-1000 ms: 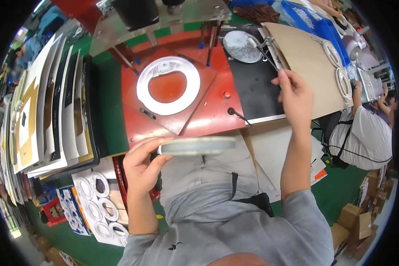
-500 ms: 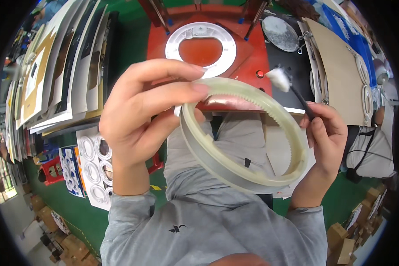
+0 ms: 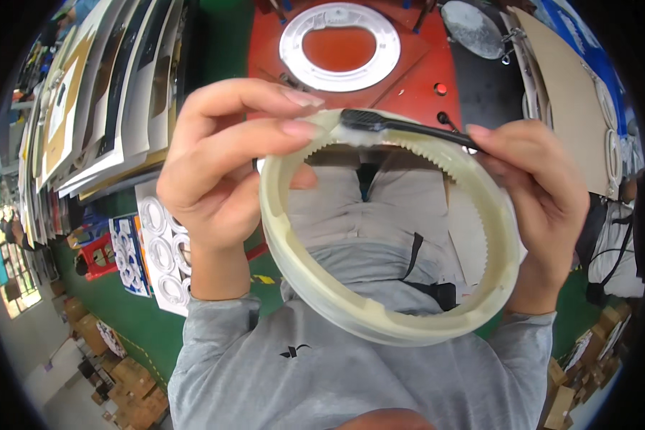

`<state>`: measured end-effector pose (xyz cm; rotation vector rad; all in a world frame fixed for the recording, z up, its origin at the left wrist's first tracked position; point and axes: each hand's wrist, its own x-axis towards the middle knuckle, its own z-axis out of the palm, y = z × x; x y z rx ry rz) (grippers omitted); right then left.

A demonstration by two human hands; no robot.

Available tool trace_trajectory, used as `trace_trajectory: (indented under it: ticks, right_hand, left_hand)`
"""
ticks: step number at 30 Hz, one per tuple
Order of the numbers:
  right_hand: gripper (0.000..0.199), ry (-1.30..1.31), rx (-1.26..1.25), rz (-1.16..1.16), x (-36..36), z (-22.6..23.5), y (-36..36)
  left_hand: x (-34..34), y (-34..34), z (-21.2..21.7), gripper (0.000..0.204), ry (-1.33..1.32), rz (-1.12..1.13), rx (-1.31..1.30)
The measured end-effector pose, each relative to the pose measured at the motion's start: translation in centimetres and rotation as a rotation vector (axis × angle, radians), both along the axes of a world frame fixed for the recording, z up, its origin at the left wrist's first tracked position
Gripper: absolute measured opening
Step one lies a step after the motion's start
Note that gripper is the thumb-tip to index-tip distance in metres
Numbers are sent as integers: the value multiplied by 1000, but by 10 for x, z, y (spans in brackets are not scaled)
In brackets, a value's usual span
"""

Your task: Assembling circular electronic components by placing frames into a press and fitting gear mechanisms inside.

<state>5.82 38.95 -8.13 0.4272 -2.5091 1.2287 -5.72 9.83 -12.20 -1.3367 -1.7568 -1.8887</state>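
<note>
A pale translucent plastic ring [image 3: 390,324] with teeth along part of its inner wall is held tilted in front of my torso. My left hand [image 3: 225,161] grips its upper left rim between thumb and fingers. My right hand [image 3: 541,183] is closed around the handle of a black brush [image 3: 419,130]. The brush head lies against the far inside of the ring, near my left fingertips. White paste [image 3: 357,136] shows beneath the bristles there. Some right-hand fingers are hidden behind the ring.
Beyond my hands, a white flat ring [image 3: 292,51] lies on a red work surface [image 3: 265,61] with a red button [image 3: 440,89]. A round tin [image 3: 471,30] with whitish residue sits to its right. Cardboard sheets [image 3: 104,129] stand at left. More panels [image 3: 566,100] stand at right.
My right hand has swung the brush left and down, laying its paste-covered head on the ring. The ring has tipped to show more of its inner opening. My left hand keeps its grip.
</note>
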Motion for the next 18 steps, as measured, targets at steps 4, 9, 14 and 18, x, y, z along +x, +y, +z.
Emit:
trace_trajectory:
  ticks: [4,9,14,18]
  right_hand:
    - [29,-36,270,-66,21,33,0]
    - [33,-185,632,-151,35,73,-13]
    - [30,-357,561,206,19,76,25]
    - [33,-461,510,512,15,78,55]
  left_hand:
    - [2,-11,12,29,127,39,-271]
    - [4,-2,22,33,381,18,-389]
    - [18,14,33,32,517,-108,-465]
    - [13,19,33,33,738,-159,-469]
